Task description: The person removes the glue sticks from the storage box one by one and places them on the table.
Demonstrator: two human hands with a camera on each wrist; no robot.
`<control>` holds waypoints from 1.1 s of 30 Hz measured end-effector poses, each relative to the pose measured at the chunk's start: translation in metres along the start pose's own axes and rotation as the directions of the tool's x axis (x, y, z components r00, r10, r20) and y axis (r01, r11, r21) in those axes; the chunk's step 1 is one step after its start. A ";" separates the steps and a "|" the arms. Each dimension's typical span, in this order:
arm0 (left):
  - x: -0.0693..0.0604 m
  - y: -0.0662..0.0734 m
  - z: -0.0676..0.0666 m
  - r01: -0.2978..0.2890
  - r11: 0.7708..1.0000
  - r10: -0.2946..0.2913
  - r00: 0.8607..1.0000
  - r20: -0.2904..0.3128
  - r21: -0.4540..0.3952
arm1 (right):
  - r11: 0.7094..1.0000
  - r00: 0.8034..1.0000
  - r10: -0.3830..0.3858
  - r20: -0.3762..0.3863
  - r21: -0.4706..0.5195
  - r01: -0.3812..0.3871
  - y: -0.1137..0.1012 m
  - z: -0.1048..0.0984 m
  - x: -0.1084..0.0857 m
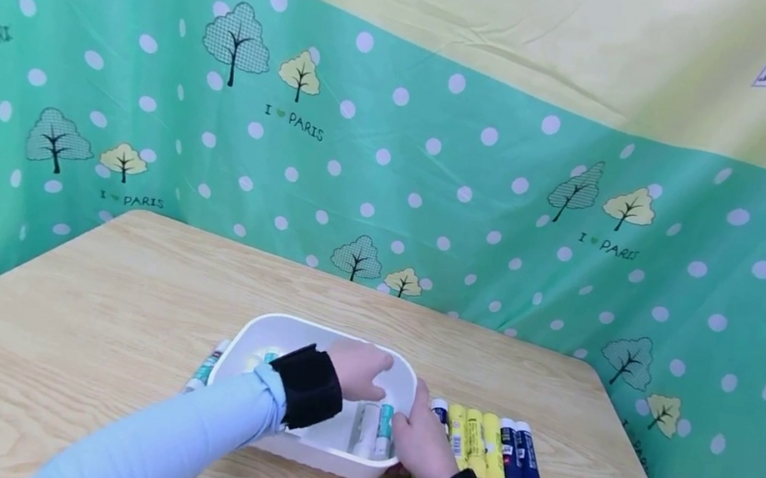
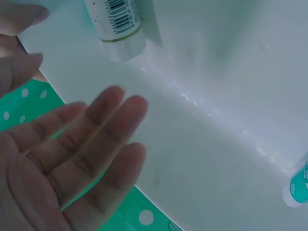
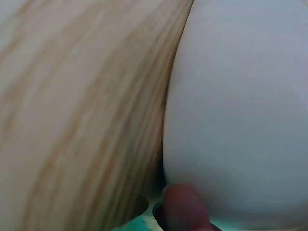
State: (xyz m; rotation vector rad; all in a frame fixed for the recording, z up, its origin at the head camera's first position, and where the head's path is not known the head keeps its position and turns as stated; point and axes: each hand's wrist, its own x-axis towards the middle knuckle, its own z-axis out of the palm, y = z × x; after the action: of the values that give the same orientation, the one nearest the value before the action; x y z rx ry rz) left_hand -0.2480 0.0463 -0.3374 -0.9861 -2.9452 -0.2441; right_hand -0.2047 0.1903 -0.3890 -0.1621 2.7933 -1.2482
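Note:
A white plastic basin (image 1: pixel 302 452) stands on the wooden table, with a few white-and-teal glue sticks (image 1: pixel 385 430) lying inside. Above its right part hovers my left hand (image 1: pixel 357 370), its fingers extended and holding nothing. In the left wrist view, that hand (image 2: pixel 82 163) is beside a glue stick (image 2: pixel 118 24) with a barcode; a second teal glue stick (image 2: pixel 300 186) shows at the right edge. My right hand (image 1: pixel 425 441) grips the basin's right rim, thumb over the edge. In the right wrist view, a fingertip (image 3: pixel 185 207) touches the basin's outer wall (image 3: pixel 236 106).
Right of the basin lie yellow glue sticks (image 1: pixel 474 440) and dark blue ones (image 1: pixel 528 462) in a row. Another white-and-teal glue stick (image 1: pixel 206 366) lies left of the basin. A green dotted curtain (image 1: pixel 411 159) hangs behind the table (image 1: pixel 152 302).

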 end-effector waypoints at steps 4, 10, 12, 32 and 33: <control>0.003 0.000 0.006 0.008 1.000 -0.008 0.992 0.129 -0.002 | 1.000 1.000 -0.001 0.000 0.007 0.001 -0.001 -0.001 0.000; -0.003 0.008 0.004 0.128 0.987 -0.105 0.973 0.206 -0.101 | 1.000 1.000 0.013 -0.009 0.006 -0.013 0.000 -0.002 -0.001; -0.010 0.013 0.002 0.191 0.970 -0.155 0.962 0.224 -0.148 | 1.000 1.000 0.013 -0.013 -0.001 -0.013 0.000 -0.001 -0.001; -0.013 0.013 0.015 0.258 0.954 -0.209 0.937 0.279 -0.153 | 1.000 1.000 0.004 -0.018 -0.002 -0.004 0.001 0.000 0.002; -0.013 0.013 0.015 0.262 0.954 -0.214 0.935 0.283 -0.143 | 1.000 1.000 0.003 -0.021 -0.004 -0.003 0.001 0.001 0.002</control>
State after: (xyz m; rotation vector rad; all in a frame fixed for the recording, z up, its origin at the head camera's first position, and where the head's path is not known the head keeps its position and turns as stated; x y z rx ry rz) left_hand -0.2291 0.0507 -0.3515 -0.7200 -3.3425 -0.4213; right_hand -0.2069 0.1903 -0.3903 -0.1457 2.8127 -1.2512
